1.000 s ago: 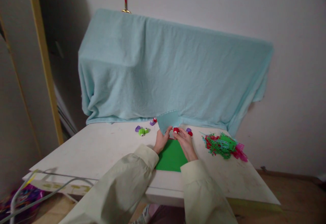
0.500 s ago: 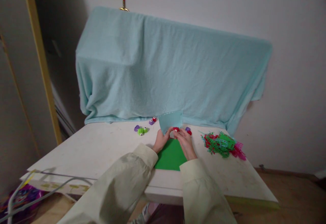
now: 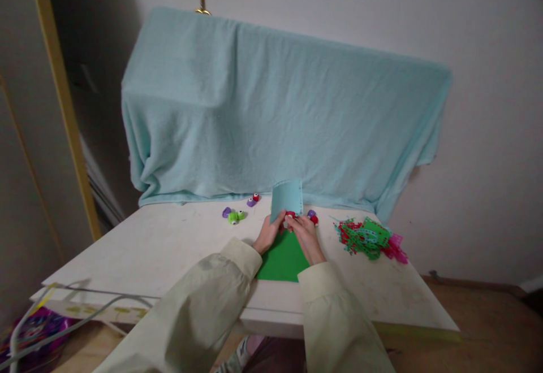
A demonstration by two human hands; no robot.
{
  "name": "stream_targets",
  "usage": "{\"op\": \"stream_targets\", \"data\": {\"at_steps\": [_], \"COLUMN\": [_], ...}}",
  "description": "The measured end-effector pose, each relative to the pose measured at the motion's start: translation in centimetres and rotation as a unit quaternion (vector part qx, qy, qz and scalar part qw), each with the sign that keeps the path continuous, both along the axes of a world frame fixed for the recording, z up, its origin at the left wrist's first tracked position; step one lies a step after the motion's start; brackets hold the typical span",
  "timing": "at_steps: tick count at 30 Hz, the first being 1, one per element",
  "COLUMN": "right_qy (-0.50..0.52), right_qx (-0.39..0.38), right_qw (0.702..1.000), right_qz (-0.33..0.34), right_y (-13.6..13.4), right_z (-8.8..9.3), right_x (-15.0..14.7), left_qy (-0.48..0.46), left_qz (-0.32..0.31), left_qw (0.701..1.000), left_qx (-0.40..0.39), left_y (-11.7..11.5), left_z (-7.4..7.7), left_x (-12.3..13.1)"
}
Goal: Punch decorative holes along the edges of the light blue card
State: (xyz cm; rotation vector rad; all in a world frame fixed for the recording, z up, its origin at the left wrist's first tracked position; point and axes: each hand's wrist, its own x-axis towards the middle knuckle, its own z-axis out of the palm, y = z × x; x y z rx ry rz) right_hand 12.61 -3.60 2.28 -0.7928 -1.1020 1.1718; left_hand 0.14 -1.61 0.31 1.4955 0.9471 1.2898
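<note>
A light blue sheet (image 3: 287,196) with dotted edges stands tilted up in front of me. My left hand (image 3: 268,234) is closed on its lower left part. Just below the sheet, between my hands, is a small red piece (image 3: 290,215) with a white spot like an eye. My right hand (image 3: 307,237) pinches at this piece; its fingertips partly hide the contact. Under both hands lies a green sheet (image 3: 283,263) near the table's front edge. Close beyond my right fingers sits a purple and red piece (image 3: 313,218).
Left of my hands are a green and purple piece (image 3: 234,216) with eyes and a purple and red piece (image 3: 253,199). A heap of perforated coloured scraps (image 3: 367,237) lies right on the white table (image 3: 169,248). A pale blue cloth (image 3: 288,113) hangs behind.
The light blue sheet has turned and shifted slightly right, now standing more upright. Both hands stay close together around the red piece. The camera view has moved a little.
</note>
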Motion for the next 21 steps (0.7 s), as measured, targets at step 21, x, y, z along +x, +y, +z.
{"op": "stream_targets", "data": {"at_steps": [21], "right_qy": [-0.004], "right_qx": [-0.012], "right_qw": [0.999], "right_qz": [-0.047], "right_y": [0.08], "right_z": [-0.08], "right_x": [-0.38], "left_qy": [0.07], "left_qz": [0.014], "left_qw": [0.997], "left_qx": [0.007], "left_y": [-0.4], "left_z": [0.63], "left_x": [-0.16]}}
